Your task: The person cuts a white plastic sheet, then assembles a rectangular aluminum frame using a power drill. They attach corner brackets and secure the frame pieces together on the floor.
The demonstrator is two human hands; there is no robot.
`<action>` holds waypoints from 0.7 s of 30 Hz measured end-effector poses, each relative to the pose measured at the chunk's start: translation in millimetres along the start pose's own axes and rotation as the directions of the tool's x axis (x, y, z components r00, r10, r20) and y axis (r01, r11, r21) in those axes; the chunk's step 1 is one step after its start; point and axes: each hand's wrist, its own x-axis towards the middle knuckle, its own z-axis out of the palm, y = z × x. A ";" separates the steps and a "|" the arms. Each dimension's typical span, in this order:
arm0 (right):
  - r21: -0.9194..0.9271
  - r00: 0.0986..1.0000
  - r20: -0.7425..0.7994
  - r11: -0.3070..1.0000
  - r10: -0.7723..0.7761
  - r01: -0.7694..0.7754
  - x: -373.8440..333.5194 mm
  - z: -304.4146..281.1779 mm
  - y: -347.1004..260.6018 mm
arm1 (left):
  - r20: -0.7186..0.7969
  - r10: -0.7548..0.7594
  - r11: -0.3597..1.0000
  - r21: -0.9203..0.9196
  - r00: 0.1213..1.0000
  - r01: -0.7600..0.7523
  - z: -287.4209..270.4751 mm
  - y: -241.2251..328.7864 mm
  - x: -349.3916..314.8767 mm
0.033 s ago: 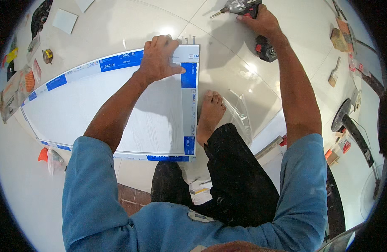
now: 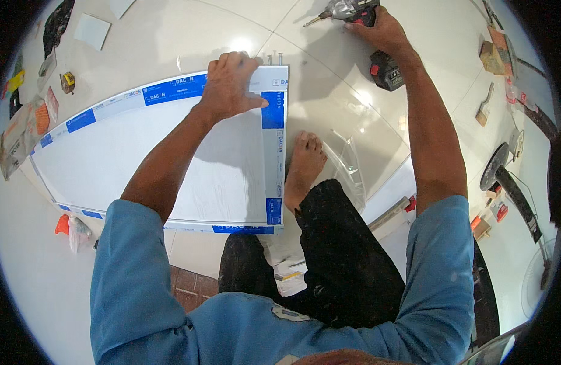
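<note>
A white framed panel (image 2: 213, 164), its edges wrapped in blue and white film, lies on the floor before me. My left hand (image 2: 230, 82) grips its far rail near the right corner, fingers over the outer edge and thumb toward the inside. Just right of those fingers, a few screws (image 2: 275, 59) stick out past the far edge. At the upper right, clear of the panel, my right hand (image 2: 381, 30) is wrapped round the handle of a cordless drill (image 2: 350, 9). The drill's bit points left, and its black battery shows below my wrist.
Clear plastic film (image 2: 348, 164) lies beside my bare foot (image 2: 305, 161). A paintbrush (image 2: 485, 104) and a black round-based stand (image 2: 505, 173) are at the right. On the left are a tape measure (image 2: 68, 82), a plastic bag (image 2: 24, 134) and a white tile (image 2: 93, 31).
</note>
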 end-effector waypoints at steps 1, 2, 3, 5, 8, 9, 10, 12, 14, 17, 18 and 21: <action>-0.009 0.998 0.048 0.999 0.042 -0.041 4.1 -5.9 4.8 | 0.021 -0.020 1.000 -0.017 1.000 0.021 2.0 -0.9 1.1; 0.041 0.987 0.151 0.998 -0.058 0.052 9.9 -10.1 7.8 | 0.020 -0.020 0.999 -0.031 1.000 0.021 2.2 -2.1 1.2; 0.223 0.963 0.266 0.975 -0.037 -0.023 13.4 -12.8 11.1 | 0.007 -0.008 0.999 -0.038 1.000 0.008 2.3 -3.5 2.6; 0.500 0.889 0.457 0.839 -0.042 -0.217 24.6 -29.2 23.1 | 0.013 -0.036 0.999 -0.002 0.999 0.036 1.6 -5.3 5.1; 0.578 0.823 0.567 0.703 0.019 -0.415 44.7 -37.5 42.6 | 0.032 -0.041 0.999 -0.035 0.999 0.042 -0.4 -5.8 11.6; 0.597 0.843 0.538 0.695 0.023 -0.400 47.7 -34.5 49.9 | 0.074 -0.058 0.996 -0.066 0.996 0.063 -2.2 -5.3 11.8; 0.577 0.820 0.572 0.711 0.000 -0.402 57.0 -32.8 55.8 | 0.047 -0.034 0.997 -0.064 0.998 0.037 -3.6 -4.4 12.5; 0.577 0.785 0.618 0.703 -0.044 -0.415 69.8 -25.6 67.2 | 0.045 -0.040 0.997 -0.067 0.998 0.043 -4.9 -2.6 12.1; 0.580 0.768 0.640 0.666 -0.017 -0.469 76.4 -17.2 74.1 | 0.040 -0.030 0.999 -0.032 0.999 0.031 -4.7 -2.5 11.5; 0.558 0.791 0.611 0.713 -0.008 -0.424 76.6 -12.7 73.4 | -0.005 0.001 0.999 -0.035 1.000 -0.001 -1.8 -4.4 10.5; 0.611 0.794 0.606 0.671 -0.055 -0.419 75.0 -14.3 69.7 | -0.023 0.002 0.999 -0.037 1.000 -0.003 -1.7 -5.5 9.3; 0.625 0.768 0.634 0.642 -0.087 -0.443 68.4 -18.1 52.6 | -0.015 0.003 0.998 -0.056 1.000 -0.004 -1.0 -7.4 8.4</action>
